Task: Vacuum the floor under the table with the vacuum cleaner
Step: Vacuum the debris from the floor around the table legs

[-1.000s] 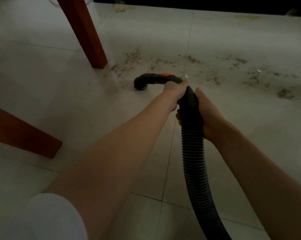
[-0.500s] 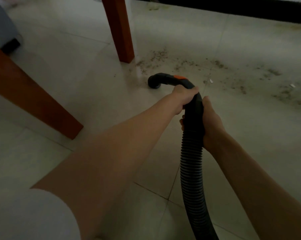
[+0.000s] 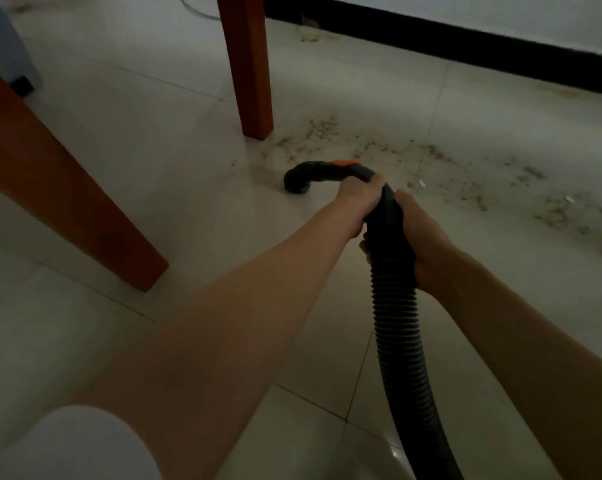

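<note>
Dim light down here, and a pale tiled floor with thin grout lines and a faint sheen. Two reddish-brown wooden legs stand on it: one upright leg near the top, one slanting leg at the left. A black skirting board runs under a pale wall. Brown crumbs lie scattered across the tiles.

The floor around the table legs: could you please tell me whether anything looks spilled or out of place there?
Yes. Brownish crumbs lie scattered over the pale floor tiles, from the far table leg rightward toward the wall. The vacuum nozzle sits at the left end of the spill, most of it not yet cleared.
</note>
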